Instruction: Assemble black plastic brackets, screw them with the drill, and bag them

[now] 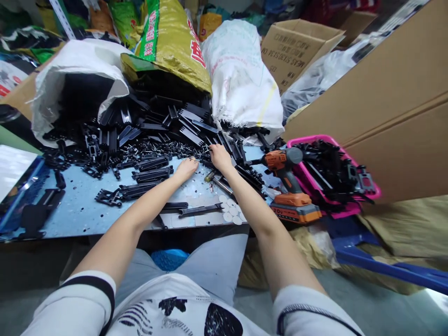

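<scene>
My left hand (188, 168) is closed at the near edge of a heap of small screws (164, 150). Whatever it may hold is too small to make out. To its right, my right hand (220, 157) has its fingers drawn together at the heap's right end, beside long black plastic parts (233, 147). Its fingertips are partly hidden, and I cannot see what is in them. Left of my left hand lie stacked black assembled pieces (152, 175). A metal rod-like tool with a brass-coloured end (221, 183) rests below my right hand.
An orange cordless drill (287, 182) stands at the right, before a pink basket (371, 179) of black parts. White sacks (241, 70) and a yellow sack (175, 42) spill parts at the back. Nearer me are two long black pieces (199, 211) and white discs (231, 212).
</scene>
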Tool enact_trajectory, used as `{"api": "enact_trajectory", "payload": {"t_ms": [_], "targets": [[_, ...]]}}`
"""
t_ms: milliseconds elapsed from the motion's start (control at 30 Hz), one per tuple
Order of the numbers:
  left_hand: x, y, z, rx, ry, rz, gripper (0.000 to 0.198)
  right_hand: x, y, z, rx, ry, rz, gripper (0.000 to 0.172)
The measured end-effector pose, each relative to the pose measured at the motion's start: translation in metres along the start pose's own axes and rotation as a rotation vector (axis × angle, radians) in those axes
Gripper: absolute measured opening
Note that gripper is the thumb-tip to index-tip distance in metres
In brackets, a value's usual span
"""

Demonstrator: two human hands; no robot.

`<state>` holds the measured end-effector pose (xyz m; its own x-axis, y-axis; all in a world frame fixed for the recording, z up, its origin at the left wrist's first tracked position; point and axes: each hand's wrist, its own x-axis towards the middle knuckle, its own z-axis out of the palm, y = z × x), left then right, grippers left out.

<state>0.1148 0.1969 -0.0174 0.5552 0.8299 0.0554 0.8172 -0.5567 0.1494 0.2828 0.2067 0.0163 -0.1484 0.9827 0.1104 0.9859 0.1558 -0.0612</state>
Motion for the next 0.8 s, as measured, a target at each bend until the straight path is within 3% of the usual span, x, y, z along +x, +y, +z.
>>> {"api": "enact_trajectory", "payload": {"t_ms": [100,233,333,433,567,667,800], "targets": [[-0.004,-0.003,-0.007,0.003,-0.005,0.014,0.022,0.041,-0.006,0.005,-0.069,-0.103,0.035,0.030],[-0.019,-0.009,-0.025,-0.033,0.025,-0.002,0.018,0.045,-0.009,0.009,-0.086,-0.125,0.026,0.026],[-0.065,-0.018,-0.037,-0.154,0.167,-0.054,0.020,0.032,0.001,0.010,-0.090,-0.128,0.034,0.024],[-0.134,-0.030,-0.040,-0.540,0.446,-0.209,0.025,0.026,0.008,0.016,-0.034,-0.111,0.044,0.029],[-0.214,-0.041,-0.028,-0.864,0.529,-0.509,0.035,0.035,-0.001,0.026,0.017,-0.172,0.088,0.035],[-0.243,-0.041,-0.021,-0.862,0.506,-0.605,0.034,0.043,-0.014,0.029,-0.023,-0.190,0.134,0.032],[-0.252,-0.036,-0.027,-0.729,0.483,-0.557,0.028,0.036,-0.022,0.021,-0.023,-0.112,0.121,0.027]]}}
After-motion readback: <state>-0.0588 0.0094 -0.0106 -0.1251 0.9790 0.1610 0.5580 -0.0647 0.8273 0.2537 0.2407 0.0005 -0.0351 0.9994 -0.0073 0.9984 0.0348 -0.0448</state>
